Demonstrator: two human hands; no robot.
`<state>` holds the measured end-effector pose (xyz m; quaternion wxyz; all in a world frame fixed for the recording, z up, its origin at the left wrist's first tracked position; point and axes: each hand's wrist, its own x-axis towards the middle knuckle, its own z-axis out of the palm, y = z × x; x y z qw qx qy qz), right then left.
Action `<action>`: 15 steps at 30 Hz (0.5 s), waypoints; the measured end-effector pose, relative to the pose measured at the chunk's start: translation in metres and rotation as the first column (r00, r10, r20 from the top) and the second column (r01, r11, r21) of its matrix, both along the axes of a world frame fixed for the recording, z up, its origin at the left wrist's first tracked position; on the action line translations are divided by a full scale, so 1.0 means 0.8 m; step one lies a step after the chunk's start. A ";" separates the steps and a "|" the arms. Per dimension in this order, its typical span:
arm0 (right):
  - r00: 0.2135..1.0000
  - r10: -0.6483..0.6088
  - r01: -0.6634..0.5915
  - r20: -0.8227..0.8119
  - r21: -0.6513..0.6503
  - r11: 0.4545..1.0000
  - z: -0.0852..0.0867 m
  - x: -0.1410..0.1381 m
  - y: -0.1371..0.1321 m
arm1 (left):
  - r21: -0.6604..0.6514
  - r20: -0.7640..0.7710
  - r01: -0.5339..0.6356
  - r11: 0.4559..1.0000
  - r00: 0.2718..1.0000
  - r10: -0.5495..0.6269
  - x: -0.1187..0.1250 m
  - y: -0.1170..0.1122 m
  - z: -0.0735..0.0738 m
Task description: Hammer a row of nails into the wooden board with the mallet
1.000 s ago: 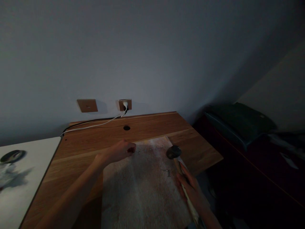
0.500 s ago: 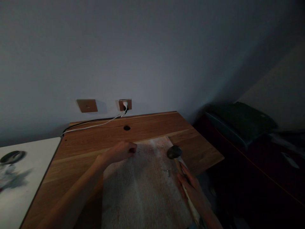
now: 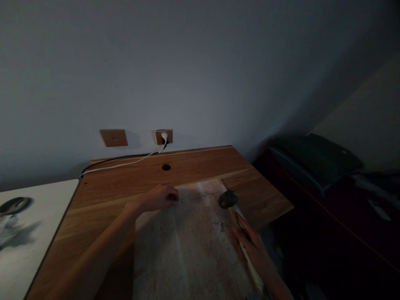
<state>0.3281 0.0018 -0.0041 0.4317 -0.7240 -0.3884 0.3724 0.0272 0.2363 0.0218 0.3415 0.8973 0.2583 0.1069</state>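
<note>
Wooden desk (image 3: 125, 183), left hand (image 3: 159, 198) grip fisted on pale board (image 3: 187, 241), right hand (image 3: 253, 248) grip clamped round hammer (image 3: 227, 200)

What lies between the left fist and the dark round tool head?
Only bare pale board, in the head view, between the left hand and the dark round-headed tool. A small metal bit lies nearer, off that line.

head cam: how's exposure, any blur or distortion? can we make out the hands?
Head view: underexposed overall, right side near black; the left hand and right hand are visible but grainy; the tool in the right hand lacks detail; wide-angle distortion splays the desk edges; no glare.
</note>
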 end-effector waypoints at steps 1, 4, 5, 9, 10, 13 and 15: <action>1.000 -0.001 0.001 0.000 -0.005 1.000 0.003 -0.002 0.000 | 0.001 0.001 0.003 1.000 1.000 -0.003 -0.001 0.001 -0.001; 1.000 0.029 -0.029 -0.004 -0.007 1.000 0.015 -0.015 0.003 | -0.005 -0.003 -0.013 1.000 1.000 0.013 -0.002 0.001 0.000; 0.999 0.051 -0.051 -0.004 -0.001 0.999 0.019 -0.023 0.005 | -0.007 -0.007 -0.025 1.000 1.000 0.025 -0.002 0.001 0.001; 0.982 0.180 -0.179 -0.062 0.019 0.984 0.031 -0.061 0.019 | -0.009 -0.029 -0.049 0.999 0.998 0.049 0.000 -0.001 0.005; 0.973 0.216 -0.214 -0.082 0.031 0.976 0.032 -0.070 0.024 | -0.011 -0.037 -0.049 0.999 0.998 0.049 0.001 -0.002 0.005; 0.945 0.303 -0.298 -0.122 0.055 0.953 0.034 -0.094 0.038 | -0.005 -0.049 -0.065 0.998 0.997 0.065 0.001 -0.002 0.002; 0.932 0.335 -0.329 -0.139 0.066 0.942 0.037 -0.105 0.045 | 0.015 -0.037 -0.075 0.997 0.996 0.075 0.001 -0.001 -0.001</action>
